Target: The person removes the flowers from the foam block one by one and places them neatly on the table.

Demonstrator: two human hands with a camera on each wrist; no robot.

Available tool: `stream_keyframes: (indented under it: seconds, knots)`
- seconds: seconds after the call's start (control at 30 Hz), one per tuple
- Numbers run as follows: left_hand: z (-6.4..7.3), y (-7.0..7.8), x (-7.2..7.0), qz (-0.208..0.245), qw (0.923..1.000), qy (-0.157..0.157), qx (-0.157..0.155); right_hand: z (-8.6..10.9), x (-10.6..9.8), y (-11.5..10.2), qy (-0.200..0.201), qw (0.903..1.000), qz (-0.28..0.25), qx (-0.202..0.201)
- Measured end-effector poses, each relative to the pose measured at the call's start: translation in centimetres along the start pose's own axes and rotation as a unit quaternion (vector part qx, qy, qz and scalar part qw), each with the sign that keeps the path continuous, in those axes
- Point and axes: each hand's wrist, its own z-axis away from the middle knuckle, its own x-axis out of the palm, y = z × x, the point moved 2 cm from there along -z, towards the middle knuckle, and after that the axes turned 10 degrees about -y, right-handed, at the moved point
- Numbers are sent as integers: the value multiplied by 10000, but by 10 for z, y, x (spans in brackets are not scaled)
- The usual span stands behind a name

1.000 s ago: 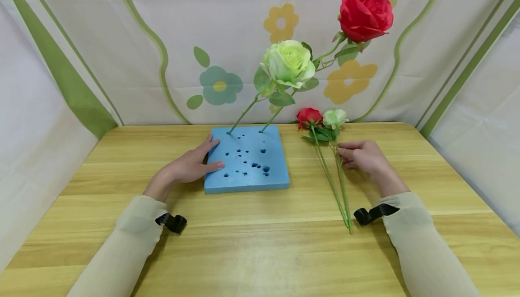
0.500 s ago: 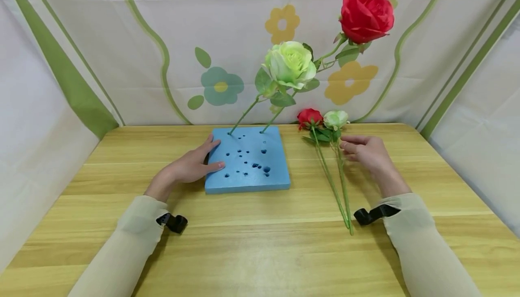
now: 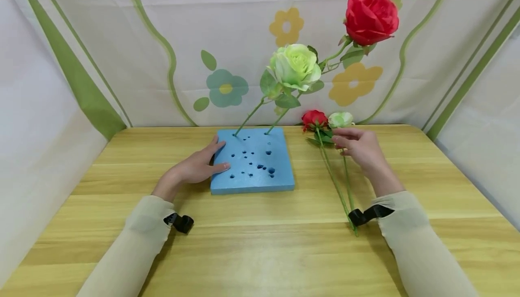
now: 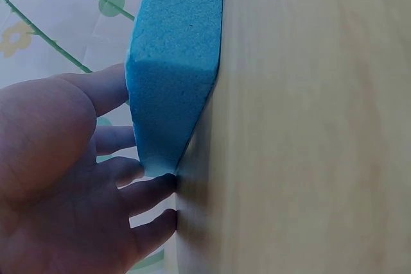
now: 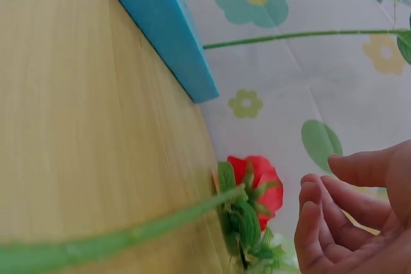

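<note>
Block [image 3: 257, 159]: blue foam, far-centre on the table [image 3: 252, 252]; your left hand [image 3: 198, 167], fingers extended, rests along its left edge, presumably steadying it.
Right hand [image 3: 360, 149]: over the lying pale rose [image 3: 340, 118], thumb and fingers apart, gripping nothing; red rose [image 3: 314, 120] lies just left.
Standing roses [image 3: 295, 67]: planted in the block, probably for support.
Hidden: lying pale rose's upper stem; planted depth.

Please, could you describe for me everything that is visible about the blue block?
The blue block is a flat, squarish slab with a slightly grainy surface that looks like foam. Holes of different sizes dot its top, the largest towards the front right. It lies flat on the wood-look table. Two green stems slant up from holes near its back edge. The left hand touches its left side and part of its top.
</note>
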Motion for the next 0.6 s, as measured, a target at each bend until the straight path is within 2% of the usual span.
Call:
stream_keyframes:
  seconds: [0.17,0.4,0.6]
  knots:
    - [-1,0,1,58,10000,18,-31,-3,8,-4,-103,9999,41,-32]
    - [-3,0,2,22,10000,11,-26,-14,24,-13,-53,10000,26,-28]
    - [-2,-1,2,1,10000,32,-24,-25,46,-29,7,9988,-455,-194]
